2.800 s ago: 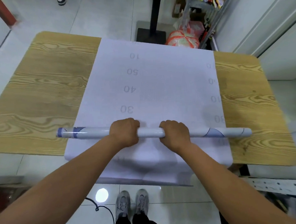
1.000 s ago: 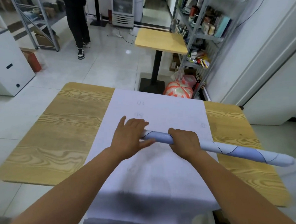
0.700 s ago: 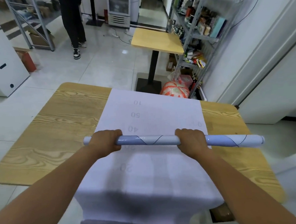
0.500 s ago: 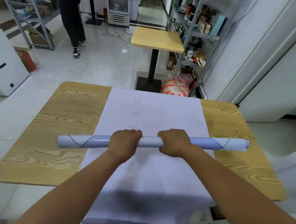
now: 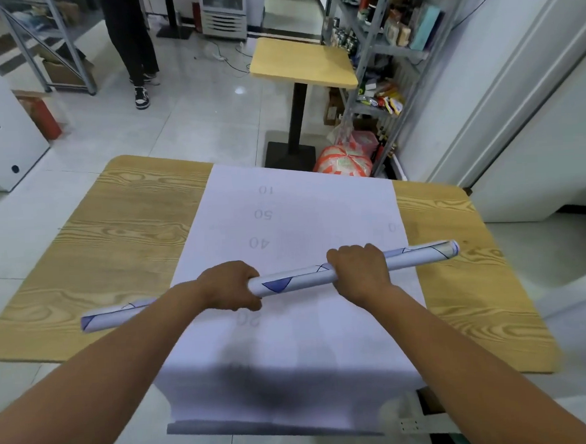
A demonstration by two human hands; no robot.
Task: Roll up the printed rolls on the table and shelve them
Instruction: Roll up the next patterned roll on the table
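A rolled-up printed sheet (image 5: 295,280), pale blue with dark curved lines, is held over the wooden table (image 5: 114,239). My left hand (image 5: 228,287) grips it left of the middle and my right hand (image 5: 360,272) grips it right of the middle. The roll slants, its right end farther from me and higher in view than its left end. Beneath it a second white printed sheet (image 5: 295,221) lies flat on the table, with faint mirrored numbers showing through, and its near end hangs over the table's front edge.
A metal shelf rack (image 5: 384,48) full of goods stands at the back right, with an orange bag (image 5: 344,162) at its foot. A small yellow pedestal table (image 5: 302,61) stands behind. A person's legs (image 5: 133,43) are at the back left, near another rack (image 5: 44,41).
The roll has tilted, its right end swinging away from me and its left end toward me. My hands have spread a little apart along it.
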